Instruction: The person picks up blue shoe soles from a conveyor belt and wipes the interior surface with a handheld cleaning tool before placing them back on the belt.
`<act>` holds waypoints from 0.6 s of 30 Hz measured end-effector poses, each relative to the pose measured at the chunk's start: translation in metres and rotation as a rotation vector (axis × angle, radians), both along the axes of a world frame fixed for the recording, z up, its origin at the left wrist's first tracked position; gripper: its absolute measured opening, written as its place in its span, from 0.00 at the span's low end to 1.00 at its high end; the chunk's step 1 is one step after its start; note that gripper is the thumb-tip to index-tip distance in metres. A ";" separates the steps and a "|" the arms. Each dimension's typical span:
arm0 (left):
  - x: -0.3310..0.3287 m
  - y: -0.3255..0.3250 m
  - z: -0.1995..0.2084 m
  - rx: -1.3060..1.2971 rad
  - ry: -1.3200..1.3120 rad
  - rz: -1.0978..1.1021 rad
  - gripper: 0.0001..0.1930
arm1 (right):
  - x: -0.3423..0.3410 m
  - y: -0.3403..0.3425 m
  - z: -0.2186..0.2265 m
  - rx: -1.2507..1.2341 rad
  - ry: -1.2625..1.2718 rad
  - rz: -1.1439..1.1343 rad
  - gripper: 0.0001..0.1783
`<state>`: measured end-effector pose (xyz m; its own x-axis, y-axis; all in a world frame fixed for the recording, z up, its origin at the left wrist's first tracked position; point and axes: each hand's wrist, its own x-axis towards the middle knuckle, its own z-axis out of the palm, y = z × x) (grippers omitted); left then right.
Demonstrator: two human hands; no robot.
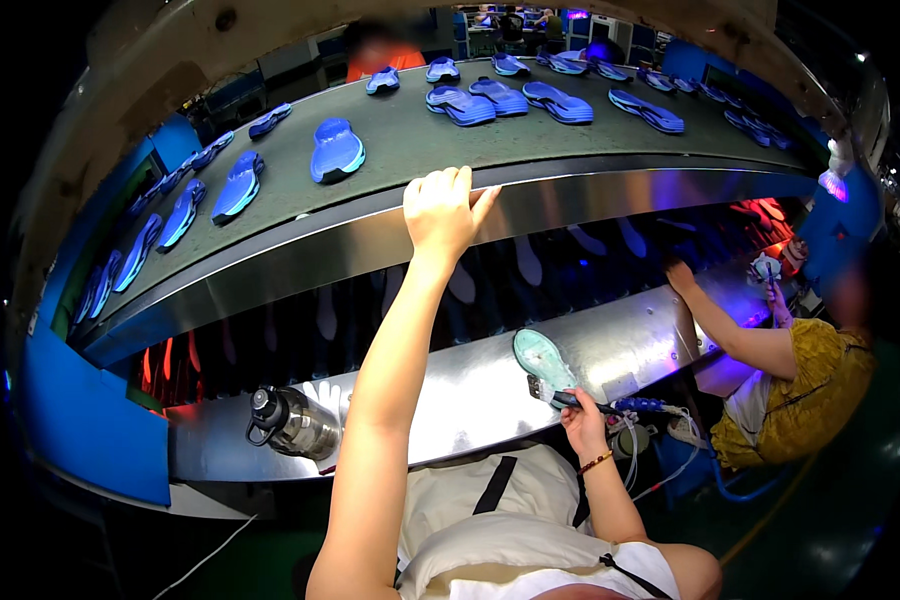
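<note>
Across the upper half of the view runs a grey conveyor belt (530, 135), carrying blue shoe soles (337, 150) spaced well apart; its steel edge (610, 190) curves below it. Beneath sits a lower steel shelf (470, 395), with a dark, red-lit gap between the two levels.

Left hand (440, 212): reached up, fingers curled loosely over the belt's steel edge, holding nothing. Risk, as judged: fingers resting where belt meets frame could be pinched or dragged if the belt is running.

Right hand (582, 420): closed around a dark-handled tool (595, 403), whose clamped end carries a pale green sole (542, 358) held up over the lower shelf. The tool's cable (660, 408) trails right toward a coil of white leads. Risk: the cable could snag on the shelf edge, jerking the sole loose.

A steel flask (292, 424) lies on its side on the shelf, left of the arm; it could roll off.

At right, a co-worker's hand (680, 275) reaches into the gap, well apart from the person's own.
</note>
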<state>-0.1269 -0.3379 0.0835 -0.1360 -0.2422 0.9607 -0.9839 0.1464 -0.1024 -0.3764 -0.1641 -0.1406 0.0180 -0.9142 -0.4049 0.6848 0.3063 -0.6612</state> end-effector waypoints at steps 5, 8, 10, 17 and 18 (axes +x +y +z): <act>0.002 0.002 0.001 0.008 0.006 0.004 0.18 | 0.003 0.002 0.000 0.013 0.003 -0.008 0.12; 0.001 0.001 -0.001 -0.001 0.011 -0.008 0.18 | 0.003 0.001 -0.001 0.016 0.001 -0.003 0.12; 0.001 -0.001 -0.001 -0.022 0.006 -0.009 0.18 | 0.002 0.000 -0.002 0.017 0.003 0.003 0.12; 0.000 -0.003 -0.002 -0.001 0.008 -0.006 0.18 | 0.004 -0.001 -0.003 0.053 -0.024 -0.010 0.11; 0.000 -0.002 -0.002 0.006 0.009 -0.006 0.18 | 0.005 -0.001 -0.003 0.057 -0.024 -0.013 0.11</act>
<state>-0.1272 -0.3402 0.0816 -0.1286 -0.2474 0.9604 -0.9839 0.1527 -0.0924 -0.3718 -0.1649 -0.1431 0.0160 -0.8897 -0.4563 0.7043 0.3339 -0.6264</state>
